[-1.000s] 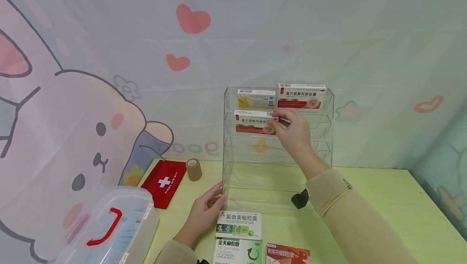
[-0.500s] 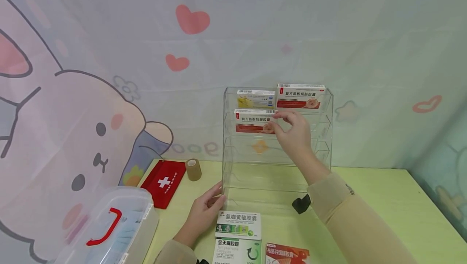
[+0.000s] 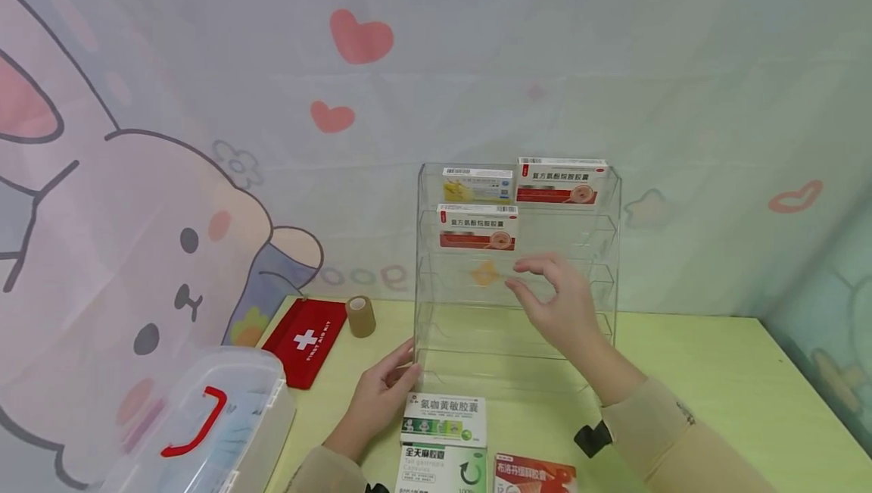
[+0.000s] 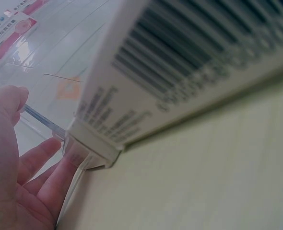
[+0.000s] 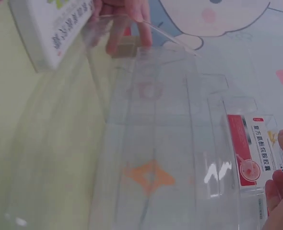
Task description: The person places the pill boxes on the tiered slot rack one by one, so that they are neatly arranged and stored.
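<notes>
pale backdrop | cartoon rabbit | pink hearts | yellow-green tabletop

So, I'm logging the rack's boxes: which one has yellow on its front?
The top-left box: its front has a yellow picture, while the top-right box and lower box have red bands.

- A right hand is lifted, thumb and forefinger curving toward each other across a gap.
- The left hand, held lower, sets its thumb opposite the fingers.
- The right forearm angles up and inward.
</notes>
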A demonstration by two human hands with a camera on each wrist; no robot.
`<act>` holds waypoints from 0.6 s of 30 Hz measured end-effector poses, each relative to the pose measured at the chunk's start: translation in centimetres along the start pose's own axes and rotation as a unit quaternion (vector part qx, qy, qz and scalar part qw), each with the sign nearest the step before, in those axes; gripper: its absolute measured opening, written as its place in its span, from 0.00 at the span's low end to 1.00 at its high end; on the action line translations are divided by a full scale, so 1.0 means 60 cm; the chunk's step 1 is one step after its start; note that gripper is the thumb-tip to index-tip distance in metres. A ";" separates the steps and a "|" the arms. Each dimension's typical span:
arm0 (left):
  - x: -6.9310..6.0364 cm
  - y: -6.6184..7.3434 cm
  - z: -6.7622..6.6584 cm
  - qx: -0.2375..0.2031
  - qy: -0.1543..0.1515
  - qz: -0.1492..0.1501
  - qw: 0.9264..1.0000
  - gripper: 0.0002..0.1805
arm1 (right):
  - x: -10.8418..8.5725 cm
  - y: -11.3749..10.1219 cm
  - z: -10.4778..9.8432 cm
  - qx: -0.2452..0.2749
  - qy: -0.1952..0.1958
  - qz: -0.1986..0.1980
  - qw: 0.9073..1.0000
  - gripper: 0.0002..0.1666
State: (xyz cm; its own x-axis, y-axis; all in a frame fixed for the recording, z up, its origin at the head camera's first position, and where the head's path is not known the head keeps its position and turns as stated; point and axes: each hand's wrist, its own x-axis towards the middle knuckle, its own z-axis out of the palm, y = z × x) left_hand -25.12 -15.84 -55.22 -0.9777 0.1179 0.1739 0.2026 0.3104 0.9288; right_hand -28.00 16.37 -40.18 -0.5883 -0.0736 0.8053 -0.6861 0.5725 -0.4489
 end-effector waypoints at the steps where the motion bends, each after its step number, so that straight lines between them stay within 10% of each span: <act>1: 0.000 0.000 -0.001 -0.002 -0.001 0.000 1.000 0.29 | -0.009 -0.001 -0.001 0.002 -0.003 -0.004 1.000 0.14; 18: -0.001 0.000 -0.002 0.000 0.000 -0.002 1.000 0.29 | -0.165 -0.026 -0.012 0.056 -0.079 -0.021 0.995 0.25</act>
State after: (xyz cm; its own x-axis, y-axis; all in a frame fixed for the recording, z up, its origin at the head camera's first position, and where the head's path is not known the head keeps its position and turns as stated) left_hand -25.08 -15.95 -55.18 -0.9785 0.1172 0.1699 0.1987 0.3109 0.9294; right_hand -20.81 16.82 -47.16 -0.6123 -0.2268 0.7574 -0.7493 0.4719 -0.4645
